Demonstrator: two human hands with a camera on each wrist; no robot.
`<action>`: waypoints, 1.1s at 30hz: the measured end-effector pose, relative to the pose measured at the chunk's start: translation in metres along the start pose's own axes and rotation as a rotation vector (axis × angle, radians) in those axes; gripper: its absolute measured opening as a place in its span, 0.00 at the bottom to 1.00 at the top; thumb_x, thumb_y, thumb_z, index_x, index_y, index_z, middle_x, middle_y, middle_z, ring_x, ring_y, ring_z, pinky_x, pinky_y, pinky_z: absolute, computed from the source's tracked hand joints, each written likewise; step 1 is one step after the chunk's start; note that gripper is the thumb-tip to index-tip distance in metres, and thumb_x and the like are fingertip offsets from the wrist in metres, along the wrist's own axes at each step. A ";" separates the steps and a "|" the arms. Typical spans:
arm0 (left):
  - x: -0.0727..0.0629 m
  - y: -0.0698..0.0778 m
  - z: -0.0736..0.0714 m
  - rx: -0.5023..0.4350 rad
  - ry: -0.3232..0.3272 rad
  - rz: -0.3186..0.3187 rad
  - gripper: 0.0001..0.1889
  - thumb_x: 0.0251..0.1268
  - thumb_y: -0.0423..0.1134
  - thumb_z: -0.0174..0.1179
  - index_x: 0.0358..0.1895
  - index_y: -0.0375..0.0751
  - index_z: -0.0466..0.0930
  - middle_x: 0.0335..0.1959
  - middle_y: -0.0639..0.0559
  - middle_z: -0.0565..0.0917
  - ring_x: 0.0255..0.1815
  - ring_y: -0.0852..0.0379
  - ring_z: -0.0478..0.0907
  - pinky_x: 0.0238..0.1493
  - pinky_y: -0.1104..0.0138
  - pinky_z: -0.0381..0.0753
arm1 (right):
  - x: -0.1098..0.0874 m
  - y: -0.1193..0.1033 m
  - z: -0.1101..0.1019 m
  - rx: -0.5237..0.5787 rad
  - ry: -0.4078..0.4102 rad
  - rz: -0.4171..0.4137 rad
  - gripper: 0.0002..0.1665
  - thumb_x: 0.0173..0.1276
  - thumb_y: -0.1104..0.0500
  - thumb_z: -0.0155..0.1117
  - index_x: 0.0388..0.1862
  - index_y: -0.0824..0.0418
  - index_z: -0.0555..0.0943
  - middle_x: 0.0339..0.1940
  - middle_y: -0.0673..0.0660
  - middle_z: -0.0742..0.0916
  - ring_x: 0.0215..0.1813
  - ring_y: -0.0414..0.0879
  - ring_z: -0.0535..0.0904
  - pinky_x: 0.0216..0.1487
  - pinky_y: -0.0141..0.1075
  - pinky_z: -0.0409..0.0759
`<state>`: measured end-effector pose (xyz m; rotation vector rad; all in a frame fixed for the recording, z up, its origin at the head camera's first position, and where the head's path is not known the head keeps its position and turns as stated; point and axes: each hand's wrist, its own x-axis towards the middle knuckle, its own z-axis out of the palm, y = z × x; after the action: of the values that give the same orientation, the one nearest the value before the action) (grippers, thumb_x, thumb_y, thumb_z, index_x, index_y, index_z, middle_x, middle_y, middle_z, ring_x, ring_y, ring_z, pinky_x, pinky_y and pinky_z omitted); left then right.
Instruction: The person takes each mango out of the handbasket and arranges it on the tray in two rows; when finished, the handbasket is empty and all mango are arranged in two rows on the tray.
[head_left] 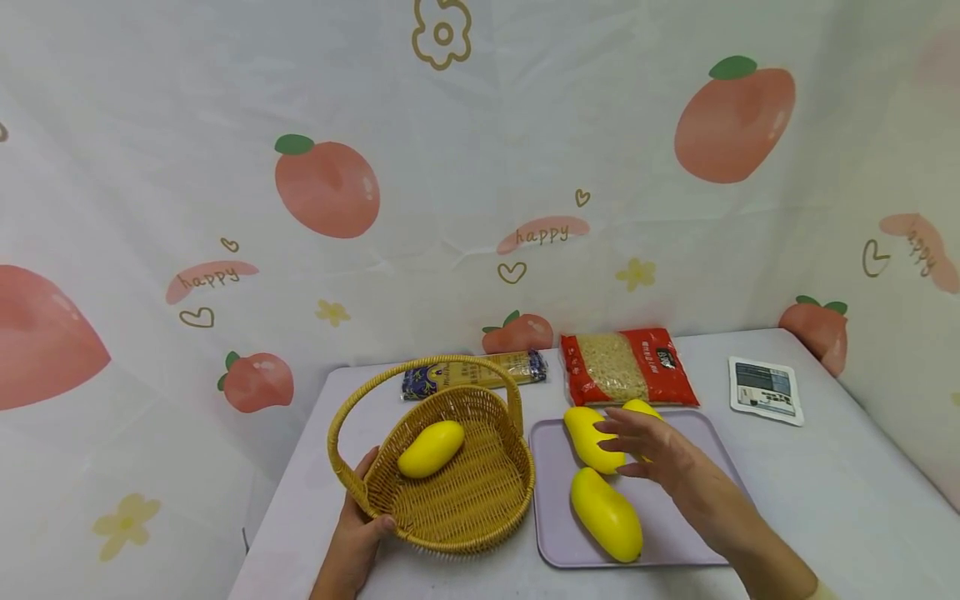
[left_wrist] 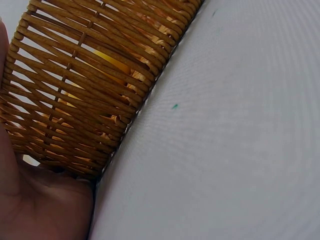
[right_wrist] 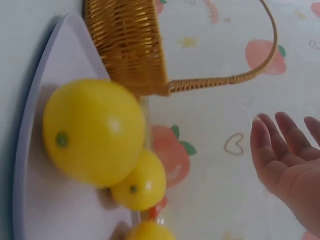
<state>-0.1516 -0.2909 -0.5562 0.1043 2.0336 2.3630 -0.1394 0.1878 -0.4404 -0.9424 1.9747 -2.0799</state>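
A round wicker basket (head_left: 465, 508) with a tall hoop handle stands left of centre, one yellow mango (head_left: 432, 449) inside it. My left hand (head_left: 352, 533) grips the basket's left side, thumb over the rim. In the left wrist view that hand (left_wrist: 50, 205) lies against the woven wall (left_wrist: 85, 90). On a pale purple tray (head_left: 667, 529) lie a near mango (head_left: 606, 514), a middle mango (head_left: 585, 433) and a far mango (head_left: 641, 407), which my right hand (head_left: 675, 462) partly hides. That hand hovers above the tray, fingers extended, holding nothing.
Behind the basket lies a blue-and-yellow packet (head_left: 495, 369). A red bag with a clear window (head_left: 615, 367) sits behind the tray. Toward the back right is a small white-edged flat packet (head_left: 765, 390). A fruit-printed cloth (head_left: 450, 167) hangs behind the table.
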 end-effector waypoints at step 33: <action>0.000 0.000 -0.001 -0.005 0.001 -0.013 0.53 0.72 0.37 0.76 0.91 0.52 0.49 0.87 0.44 0.52 0.77 0.58 0.69 0.70 0.64 0.75 | 0.070 0.034 0.083 0.352 -0.143 0.189 0.53 0.86 0.27 0.22 0.89 0.66 0.55 0.83 0.70 0.68 0.80 0.73 0.63 0.74 0.58 0.70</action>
<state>-0.1517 -0.2916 -0.5560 0.0890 2.0231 2.3607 -0.1642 0.0778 -0.4520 -0.7760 1.4975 -2.0923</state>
